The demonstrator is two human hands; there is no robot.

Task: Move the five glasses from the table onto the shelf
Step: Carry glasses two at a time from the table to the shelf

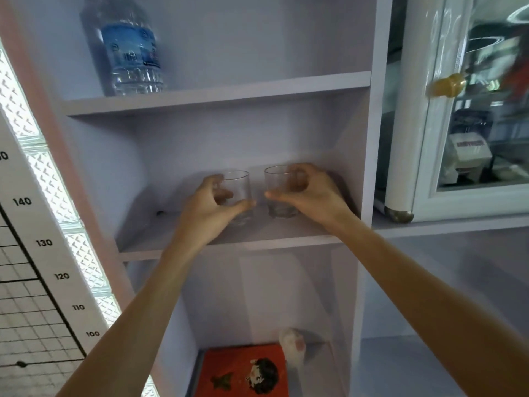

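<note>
Glassware comes first: two short clear glass tumblers stand side by side, slightly apart, on the middle board of the pale lilac shelf unit [200, 247]. The left hand [211, 204] curls thumb and fingers around the left tumbler [239, 190]; the right hand [309, 193] wraps the right tumbler [279, 193] likewise. Both bases appear seated, so each grip probably steadies the glass before release. A clear plastic water bottle [128, 50] occupies the board above.
</note>
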